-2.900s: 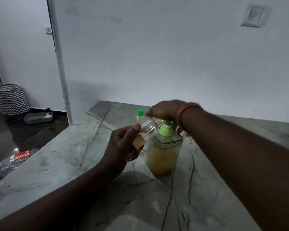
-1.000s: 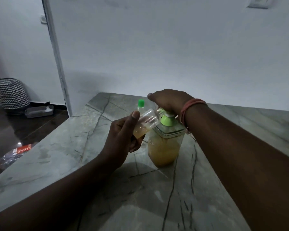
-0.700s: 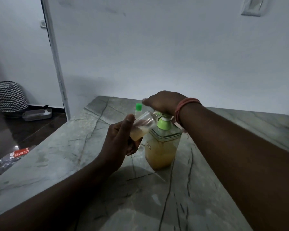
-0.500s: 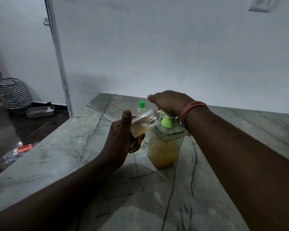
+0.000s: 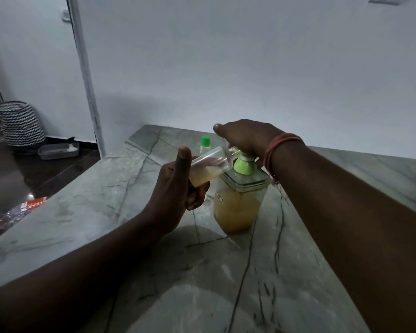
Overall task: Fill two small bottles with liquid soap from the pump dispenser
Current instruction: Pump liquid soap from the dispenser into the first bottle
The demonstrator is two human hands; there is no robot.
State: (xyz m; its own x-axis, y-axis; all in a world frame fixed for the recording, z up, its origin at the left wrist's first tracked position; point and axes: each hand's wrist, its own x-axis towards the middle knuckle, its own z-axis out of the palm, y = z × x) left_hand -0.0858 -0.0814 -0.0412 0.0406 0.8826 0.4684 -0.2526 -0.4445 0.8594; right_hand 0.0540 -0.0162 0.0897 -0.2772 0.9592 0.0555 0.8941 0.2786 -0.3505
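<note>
Left hand (image 5: 175, 188) still grips tilted bottle (image 5: 209, 168), thumb now raised; right hand (image 5: 246, 138) presses pump (image 5: 244, 164)

The left hand (image 5: 175, 186) grips a tilted small bottle (image 5: 209, 168), its mouth at the pump dispenser (image 5: 238, 200). The right hand (image 5: 245, 138) rests on the pump. A green-capped bottle (image 5: 205, 145) stands behind on the desk (image 5: 202, 284).

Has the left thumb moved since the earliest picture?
Yes. The left hand has its thumb raised straight up, clear of the small bottle; earlier it lay along the bottle's side. The dispenser stayed put.
</note>
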